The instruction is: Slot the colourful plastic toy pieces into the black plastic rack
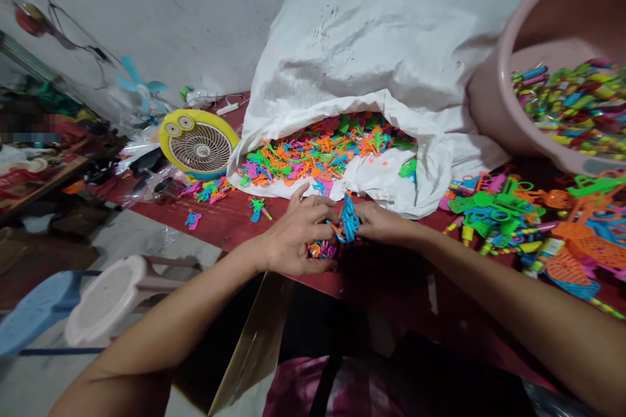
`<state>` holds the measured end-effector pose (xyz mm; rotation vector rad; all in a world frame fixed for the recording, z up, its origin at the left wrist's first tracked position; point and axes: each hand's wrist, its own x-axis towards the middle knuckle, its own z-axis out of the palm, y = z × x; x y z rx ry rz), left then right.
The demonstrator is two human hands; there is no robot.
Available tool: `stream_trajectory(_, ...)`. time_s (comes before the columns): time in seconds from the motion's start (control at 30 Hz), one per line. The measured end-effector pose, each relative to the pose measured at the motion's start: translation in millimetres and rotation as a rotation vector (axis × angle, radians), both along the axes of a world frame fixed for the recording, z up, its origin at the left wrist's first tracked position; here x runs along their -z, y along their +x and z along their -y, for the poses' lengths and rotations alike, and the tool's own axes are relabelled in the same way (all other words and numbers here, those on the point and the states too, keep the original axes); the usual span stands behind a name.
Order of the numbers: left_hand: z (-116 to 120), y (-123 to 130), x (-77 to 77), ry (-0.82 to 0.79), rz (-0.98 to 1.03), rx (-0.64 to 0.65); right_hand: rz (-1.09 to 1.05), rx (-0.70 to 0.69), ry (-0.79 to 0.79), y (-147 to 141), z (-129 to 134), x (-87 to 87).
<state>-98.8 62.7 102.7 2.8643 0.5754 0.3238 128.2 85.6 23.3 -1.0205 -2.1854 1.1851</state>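
My left hand (298,234) is curled near the table's front edge. Small pink and orange plastic pieces (321,249) show beneath its fingers. Close beside it, my right hand (379,221) pinches a bunch of blue plastic pieces (349,218), whose exact kind I cannot make out. The fingertips of both hands almost meet around these pieces and partly hide them. Just beyond the hands lies the open mouth of a white woven sack (391,32), with a heap of small orange, green, blue and pink plastic pieces (313,156) spilling in it.
A yellow fan (200,146) stands left of the sack on the red table (215,221). At right are a pink tub (493,91) with wrapped colourful items and a pile of plastic toys (508,208). An open cardboard box (257,345) and stools (110,303) are below left.
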Motion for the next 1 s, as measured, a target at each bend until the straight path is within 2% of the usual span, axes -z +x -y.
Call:
stream_trajectory(0.3, -6, -1, -1.7, -0.096, -0.012, 0.023, -0.065, -0.023, -0.001, -6, -3, -0.1)
stream_trajectory(0.37, -9, -3, -0.9, -0.119, 0.002, 0.014, -0.067, -0.028, -0.064, -6, -4, 1.1)
stream_trajectory(0.5, -14, -5, -0.1, -0.162, 0.018, 0.015, -0.097, -0.015, -0.283, -4, -7, 4.8)
stream_trajectory(0.6, -19, -5, -0.1, -0.188, 0.046, 0.019, -0.189, 0.021, -0.347, -2, -9, 10.9)
stream_trajectory(0.8, -29, -3, -4.1, -0.251, 0.101, 0.029, -0.210, 0.052, -0.314, 0, -15, 24.3)
stream_trajectory(1.0, -36, -2, -7.0, -0.296, 0.122, 0.017, -0.262, 0.024, -0.262, -1, -12, 16.4)
